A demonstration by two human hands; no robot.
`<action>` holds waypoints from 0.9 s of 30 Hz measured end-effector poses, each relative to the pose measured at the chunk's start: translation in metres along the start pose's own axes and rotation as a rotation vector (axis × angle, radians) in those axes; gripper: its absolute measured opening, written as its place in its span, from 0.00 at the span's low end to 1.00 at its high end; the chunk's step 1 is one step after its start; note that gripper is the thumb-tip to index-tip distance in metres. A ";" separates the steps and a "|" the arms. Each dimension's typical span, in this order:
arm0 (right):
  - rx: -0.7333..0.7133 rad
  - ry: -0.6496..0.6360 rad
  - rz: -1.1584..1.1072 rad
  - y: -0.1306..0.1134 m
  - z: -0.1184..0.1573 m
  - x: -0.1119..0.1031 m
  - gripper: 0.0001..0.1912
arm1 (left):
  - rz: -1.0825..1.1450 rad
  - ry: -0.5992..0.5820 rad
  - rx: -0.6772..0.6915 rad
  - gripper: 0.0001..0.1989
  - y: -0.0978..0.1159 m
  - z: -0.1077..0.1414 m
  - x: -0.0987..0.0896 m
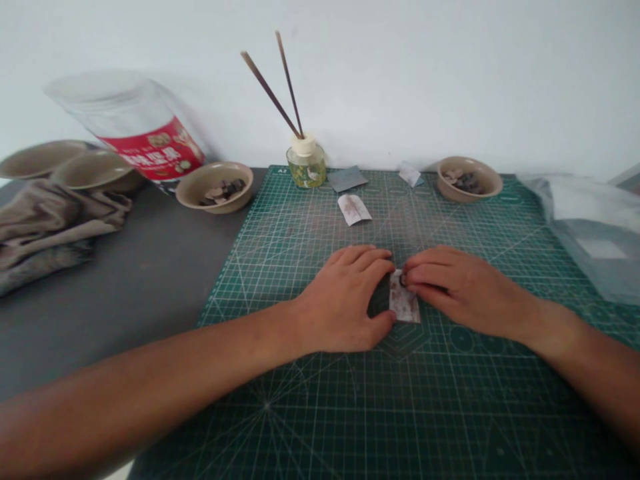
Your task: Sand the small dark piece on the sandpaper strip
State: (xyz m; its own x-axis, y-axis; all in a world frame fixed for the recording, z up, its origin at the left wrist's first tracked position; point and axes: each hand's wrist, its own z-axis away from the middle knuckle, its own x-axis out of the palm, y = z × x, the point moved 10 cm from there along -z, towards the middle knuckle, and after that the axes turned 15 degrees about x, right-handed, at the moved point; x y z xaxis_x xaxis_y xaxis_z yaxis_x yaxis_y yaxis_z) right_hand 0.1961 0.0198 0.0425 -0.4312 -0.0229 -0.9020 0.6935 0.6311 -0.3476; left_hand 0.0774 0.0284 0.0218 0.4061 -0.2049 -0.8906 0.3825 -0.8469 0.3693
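A small whitish sheet, stained brown point(405, 305), perhaps sandpaper, lies on the green cutting mat point(320, 400). At its left side is my left hand point(345, 300), fingers stretched and thumb apart, with the index fingertip and thumb tip at the sheet's upper and lower left corners. My right hand point(457, 287) is closed in a pinch over the sheet's upper right part. A small dark piece point(403, 280) shows at those fingertips, against the sheet; most of it is hidden.
Behind my hands lie another stained sheet point(354, 210), a grey sheet point(347, 179) and a pale scrap point(410, 174). Bowls of small chips stand left point(215, 189) and right point(469, 179). A reed diffuser point(306, 163), large jar point(150, 143), cloth point(55, 220) and plastic bag point(595, 233) surround the mat.
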 end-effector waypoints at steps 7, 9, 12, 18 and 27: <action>0.011 -0.022 0.002 0.000 0.000 -0.002 0.10 | -0.001 -0.018 -0.003 0.28 0.000 0.000 0.000; 0.001 -0.056 -0.007 -0.002 0.002 -0.002 0.10 | -0.007 -0.017 -0.001 0.28 0.000 0.000 0.000; -0.026 -0.141 -0.055 -0.007 0.005 0.004 0.10 | -0.028 -0.014 -0.007 0.27 0.000 0.001 0.000; -0.041 -0.059 -0.041 -0.015 0.003 0.011 0.09 | -0.047 -0.045 -0.010 0.27 0.000 0.001 0.003; -0.042 -0.184 -0.059 -0.007 0.006 0.009 0.08 | -0.068 -0.051 -0.006 0.29 0.000 0.002 0.004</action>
State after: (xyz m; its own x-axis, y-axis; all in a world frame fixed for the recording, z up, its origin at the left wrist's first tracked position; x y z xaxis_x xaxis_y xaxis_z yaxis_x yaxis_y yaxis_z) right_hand 0.1909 0.0103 0.0356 -0.3552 -0.1998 -0.9132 0.6436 0.6562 -0.3939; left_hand 0.0771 0.0268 0.0173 0.3363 -0.1719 -0.9260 0.4129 -0.8568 0.3090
